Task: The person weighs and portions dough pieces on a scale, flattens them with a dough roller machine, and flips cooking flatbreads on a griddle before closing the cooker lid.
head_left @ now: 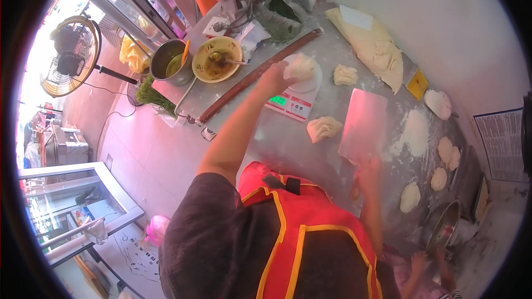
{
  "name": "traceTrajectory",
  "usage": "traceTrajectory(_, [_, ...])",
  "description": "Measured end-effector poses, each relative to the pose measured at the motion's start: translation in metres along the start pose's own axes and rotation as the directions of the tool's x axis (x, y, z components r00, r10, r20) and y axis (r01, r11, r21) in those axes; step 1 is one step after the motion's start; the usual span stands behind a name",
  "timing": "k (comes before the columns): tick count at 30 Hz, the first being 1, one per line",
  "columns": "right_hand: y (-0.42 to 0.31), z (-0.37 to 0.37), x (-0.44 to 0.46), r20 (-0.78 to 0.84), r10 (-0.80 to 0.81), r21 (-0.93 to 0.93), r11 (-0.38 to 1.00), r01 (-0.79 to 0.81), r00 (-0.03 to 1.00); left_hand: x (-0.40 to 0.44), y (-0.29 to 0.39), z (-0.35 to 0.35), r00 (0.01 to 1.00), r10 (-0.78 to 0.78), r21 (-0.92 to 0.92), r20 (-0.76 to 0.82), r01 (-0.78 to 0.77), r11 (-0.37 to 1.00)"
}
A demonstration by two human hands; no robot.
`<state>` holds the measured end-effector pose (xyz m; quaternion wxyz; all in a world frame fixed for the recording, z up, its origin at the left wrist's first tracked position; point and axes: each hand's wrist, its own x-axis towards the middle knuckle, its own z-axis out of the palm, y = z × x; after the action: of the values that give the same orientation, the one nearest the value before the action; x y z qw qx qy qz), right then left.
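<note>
The left hand is touching dough on the scale, grip unclear, while the right hand is grasping the cleaver by the table's near edge

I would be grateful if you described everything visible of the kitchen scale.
The kitchen scale has a white body, a red-and-white front panel with small buttons, and a lit green display. It sits on the grey worktop. Pale dough rests on its round, whitish plate. The left hand is beside the dough; whether they touch is unclear.
</note>
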<state>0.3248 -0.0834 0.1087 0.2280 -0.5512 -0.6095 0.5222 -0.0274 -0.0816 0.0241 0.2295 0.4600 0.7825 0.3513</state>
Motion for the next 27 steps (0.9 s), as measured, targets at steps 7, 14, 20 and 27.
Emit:
traceTrajectory(7, [0.01,0.024,0.024,0.033,-0.436,-0.322,0.847,0.422,0.899,-0.004,0.027,0.026,0.963,0.169,0.207,-0.212,-0.124,0.97])
traceTrajectory(14, [-0.017,0.057,0.063,0.128,-0.249,-0.554,0.785,0.278,0.96,0.009,0.016,0.042,0.976,0.072,0.09,-0.204,-0.054,0.994])
traceTrajectory(20, [-0.056,0.086,0.083,0.294,-0.232,-0.656,0.657,0.372,0.927,0.008,0.012,0.029,0.975,-0.033,-0.076,-0.219,0.017,0.997])
traceTrajectory(27, [-0.077,0.1,0.099,0.412,-0.232,-0.706,0.53,0.47,0.881,0.01,0.004,0.027,0.98,-0.087,-0.069,-0.177,0.076,0.995])
